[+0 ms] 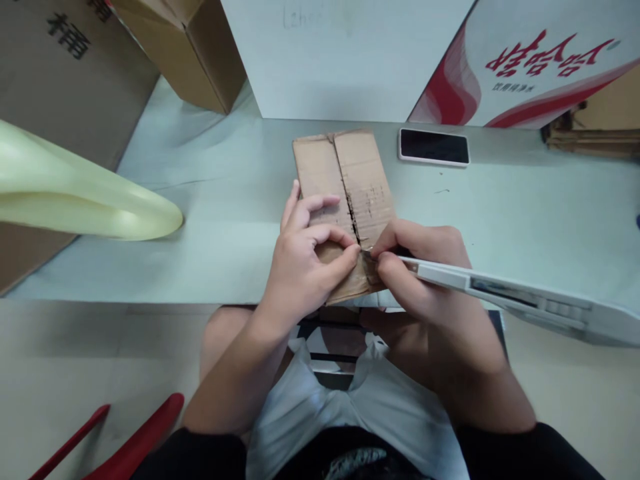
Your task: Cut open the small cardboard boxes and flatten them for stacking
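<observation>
A small, flat brown cardboard box (367, 167) lies slightly askew at the table's near edge. Torn, dark bits run along its middle seam. My left hand (305, 257) rests on its left side, thumb and index fingertip pinched together at the seam. Whatever is between those fingertips is too small to make out; the other fingers are spread over the cardboard. In my right hand (425, 267) is a white utility knife (525, 297), gripped near its front, its handle pointing right. The knife's tip meets the seam close to my left fingertips.
Beyond the box, a phone (434, 147) lies on the pale table (230, 220). White cartons (340, 60) stand along the back. A brown carton (200, 53) is at back left, near a long pale-yellow object (90, 193). Folded cardboard (595, 140) sits at far right.
</observation>
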Motion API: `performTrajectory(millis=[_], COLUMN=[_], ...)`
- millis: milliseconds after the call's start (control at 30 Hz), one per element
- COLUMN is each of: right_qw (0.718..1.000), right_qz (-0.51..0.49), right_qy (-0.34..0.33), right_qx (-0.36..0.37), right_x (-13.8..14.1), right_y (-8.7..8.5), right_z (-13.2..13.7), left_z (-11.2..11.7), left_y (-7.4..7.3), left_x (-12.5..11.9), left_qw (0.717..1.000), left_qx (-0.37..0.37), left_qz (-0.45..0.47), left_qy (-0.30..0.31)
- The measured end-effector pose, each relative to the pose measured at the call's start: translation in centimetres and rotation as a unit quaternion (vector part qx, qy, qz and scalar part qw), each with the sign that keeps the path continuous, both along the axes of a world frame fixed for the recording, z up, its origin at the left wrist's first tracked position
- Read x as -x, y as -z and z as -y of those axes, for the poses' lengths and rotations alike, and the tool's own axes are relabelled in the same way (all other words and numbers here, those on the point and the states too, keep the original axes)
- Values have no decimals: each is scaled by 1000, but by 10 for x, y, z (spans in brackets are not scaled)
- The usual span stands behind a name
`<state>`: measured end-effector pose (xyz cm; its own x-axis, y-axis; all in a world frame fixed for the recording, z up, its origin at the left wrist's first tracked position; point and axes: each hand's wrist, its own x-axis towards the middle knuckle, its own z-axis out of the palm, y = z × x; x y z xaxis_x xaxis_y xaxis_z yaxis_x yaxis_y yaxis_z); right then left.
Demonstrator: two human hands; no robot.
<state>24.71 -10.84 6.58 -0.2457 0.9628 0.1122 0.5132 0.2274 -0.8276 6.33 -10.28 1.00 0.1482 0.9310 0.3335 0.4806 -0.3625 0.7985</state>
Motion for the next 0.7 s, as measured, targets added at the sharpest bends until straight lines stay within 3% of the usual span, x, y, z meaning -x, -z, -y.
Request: performTrajectory(millis=[200, 467, 700], right_qw=[1000, 997, 999], right_qz=[-27, 61, -38], right_qy=[2, -37, -13], right_qx=[-7, 3, 29], right_x=[-5, 2, -8], right_y=[2, -2, 1], right_z=[-1, -3, 0], left_z=[0, 0, 0], left_y=[-2, -2, 0], left_x=[0, 1, 1], left_qw=[1000, 1000, 1000], left_qx=[9, 9, 12], left_qz=[0, -3, -5], left_qy=[-4, 4, -7])
